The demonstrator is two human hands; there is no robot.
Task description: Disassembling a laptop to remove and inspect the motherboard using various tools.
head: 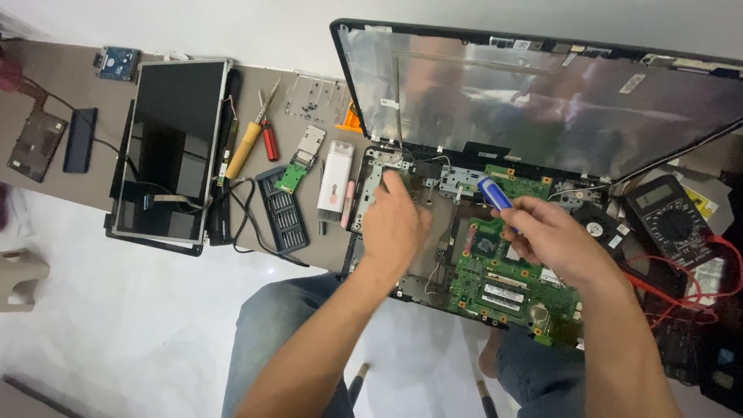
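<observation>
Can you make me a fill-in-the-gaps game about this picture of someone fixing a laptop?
1. The right hand holds a screwdriver with a ____ handle.
2. The left hand rests on the opened ____.
3. The circuit board under the hands is coloured ____.
4. The loose screen panel lies to the ____ of the laptop.

Missing words: blue; laptop; green; left

Brown table (77, 166) under laptop (495, 255), tools.

Grey-brown table (46, 186), glossy white floor (116, 325), pale wall (193, 23), soft even light
</observation>
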